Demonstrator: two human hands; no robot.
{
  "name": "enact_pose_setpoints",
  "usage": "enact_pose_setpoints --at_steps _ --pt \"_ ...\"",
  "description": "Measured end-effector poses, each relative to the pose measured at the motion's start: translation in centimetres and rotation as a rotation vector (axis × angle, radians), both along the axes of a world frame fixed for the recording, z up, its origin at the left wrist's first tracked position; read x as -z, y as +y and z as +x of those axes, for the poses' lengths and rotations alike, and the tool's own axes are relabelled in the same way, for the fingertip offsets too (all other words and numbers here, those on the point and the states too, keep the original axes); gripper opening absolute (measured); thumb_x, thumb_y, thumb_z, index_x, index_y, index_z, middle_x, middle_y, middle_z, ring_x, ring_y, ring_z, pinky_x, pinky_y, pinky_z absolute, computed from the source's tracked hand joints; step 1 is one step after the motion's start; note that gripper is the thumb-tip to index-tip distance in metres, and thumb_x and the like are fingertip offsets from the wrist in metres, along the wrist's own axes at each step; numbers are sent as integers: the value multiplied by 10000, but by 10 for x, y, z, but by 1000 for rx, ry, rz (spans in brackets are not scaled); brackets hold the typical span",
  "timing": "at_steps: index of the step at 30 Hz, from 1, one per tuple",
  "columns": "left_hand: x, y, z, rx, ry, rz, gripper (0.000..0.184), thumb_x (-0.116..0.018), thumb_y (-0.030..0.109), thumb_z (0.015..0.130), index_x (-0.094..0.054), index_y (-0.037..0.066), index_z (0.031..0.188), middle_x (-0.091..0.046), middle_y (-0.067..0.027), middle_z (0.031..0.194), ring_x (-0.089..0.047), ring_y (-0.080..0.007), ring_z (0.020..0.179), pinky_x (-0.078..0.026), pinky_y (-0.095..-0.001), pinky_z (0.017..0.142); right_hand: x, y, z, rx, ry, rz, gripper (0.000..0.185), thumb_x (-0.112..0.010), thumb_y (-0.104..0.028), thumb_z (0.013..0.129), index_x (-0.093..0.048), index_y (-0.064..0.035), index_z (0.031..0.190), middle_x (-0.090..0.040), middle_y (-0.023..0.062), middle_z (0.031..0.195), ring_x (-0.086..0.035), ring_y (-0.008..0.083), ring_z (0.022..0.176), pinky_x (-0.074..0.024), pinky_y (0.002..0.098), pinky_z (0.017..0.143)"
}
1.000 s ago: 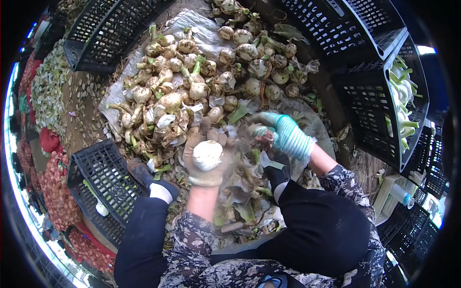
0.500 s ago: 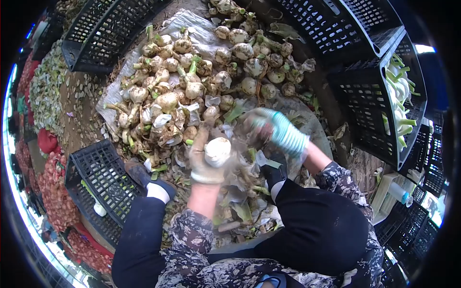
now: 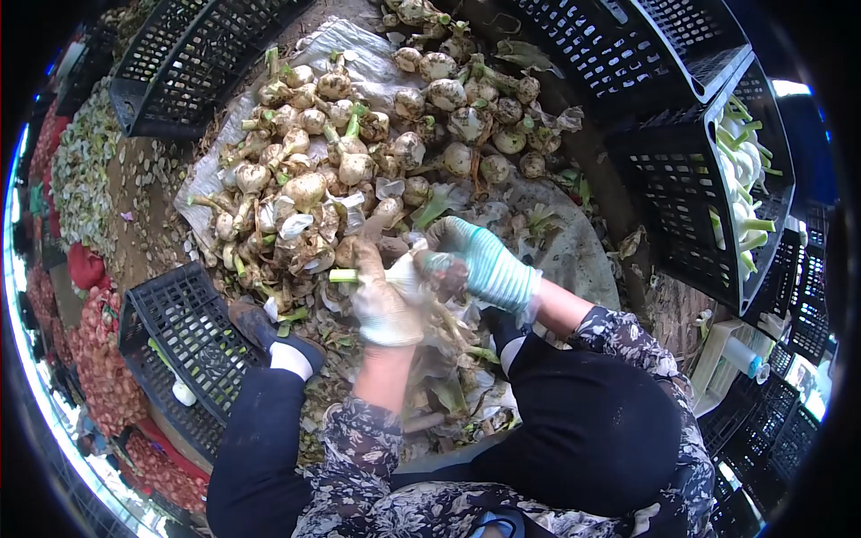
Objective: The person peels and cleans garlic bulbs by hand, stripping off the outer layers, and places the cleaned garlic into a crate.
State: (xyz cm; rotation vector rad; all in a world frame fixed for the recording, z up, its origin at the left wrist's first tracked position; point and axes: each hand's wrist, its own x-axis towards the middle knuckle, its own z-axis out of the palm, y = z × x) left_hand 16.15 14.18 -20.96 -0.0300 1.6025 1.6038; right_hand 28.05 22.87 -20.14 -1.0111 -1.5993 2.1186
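My left hand (image 3: 386, 300), in a pale, dirt-stained glove, is closed around a whitish garlic bulb (image 3: 406, 273). Its cut green stem pokes out leftward past my fingers. Against the bulb's right side is my right hand (image 3: 489, 264), in a teal-and-white striped glove with dirty fingertips. Those fingers are curled and partly blurred; whether they pinch loose skin or a small tool is hidden. Just beyond both hands lies a heap of soil-covered garlic bulbs (image 3: 305, 188) with stems. Peeled skins and leaf scraps (image 3: 453, 390) litter the ground beneath my hands.
Black plastic crates stand around me: a tilted one (image 3: 184, 336) at left, one (image 3: 170, 67) at upper left, and a crate (image 3: 673, 193) at right holding cleaned white bulbs with green stems. Filled red net bags (image 3: 103, 359) line the far left. A pale bin (image 3: 717, 368) sits at right.
My right hand has come left and down to meet the bulb. In my left hand the bulb has turned, so its stem now points left.
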Motion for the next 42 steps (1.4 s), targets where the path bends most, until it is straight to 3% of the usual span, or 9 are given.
enact_pose_setpoints --at_steps 5,7,9,10,12,17,20,30,42 --pt "11 -11 -13 250 420 -205 499 -608 229 818 -451 -24 1219 -584 -169 1046 -606 -203 874 -512 -299 725 4 4 15 60 -1 -272 194 -535 -128 899 -542 13 1032 -612 35 820 -532 62 655 -451 185 560" --pt "3 -6 -7 -81 -10 28 415 -539 212 876 -458 -40 1196 -581 -141 1029 -594 -177 854 -502 -284 747 -5 -2 15 90 137 -609 201 -540 -132 894 -546 22 1023 -612 51 815 -541 71 665 -459 191 578" --pt "53 -26 -22 217 774 117 366 -477 184 909 -457 -88 1154 -571 -120 1060 -581 -176 897 -457 -273 843 -23 -8 6 -37 -30 -18 182 -592 -117 859 -573 37 954 -609 46 770 -552 77 672 -472 231 576" --pt "76 -35 -25 -10 142 392 403 -505 200 894 -449 -101 1156 -574 -130 1064 -583 -189 914 -444 -273 868 -29 -6 5 -26 -66 -28 181 -601 -114 853 -575 38 948 -611 43 767 -547 79 667 -468 231 576" --pt "20 -23 -9 512 1396 -303 546 -623 267 807 -449 -91 1181 -593 -163 1066 -585 -237 975 -446 -274 870 -26 -3 3 34 -97 -41 180 -605 -109 851 -577 37 952 -613 39 764 -537 79 659 -460 228 578" --pt "2 -3 -9 254 517 58 356 -515 373 908 -551 90 1121 -623 -39 872 -625 -150 770 -547 -292 697 22 23 24 126 -351 -127 188 -588 -101 866 -572 3 1022 -568 -24 795 -476 25 698 -427 179 601" --pt "-15 2 -8 -58 -656 454 337 -500 314 921 -546 68 1147 -630 -57 914 -630 -167 786 -547 -311 710 28 13 25 53 -145 -86 200 -561 -94 877 -547 26 1036 -583 11 847 -494 61 740 -440 217 636" --pt "-5 -1 0 -27 -338 237 313 -415 117 894 -530 6 1163 -594 -75 979 -588 -175 840 -507 -306 736 -7 7 11 -50 -13 -93 441 -578 -293 887 -501 69 1128 -622 83 935 -561 102 831 -477 258 709" --pt "-13 2 2 -137 -266 251 271 -400 121 923 -535 32 1140 -570 -58 867 -574 -170 687 -528 -308 594 1 -4 12 42 58 -327 287 -581 -113 886 -523 45 1120 -601 40 947 -531 67 827 -474 228 707"
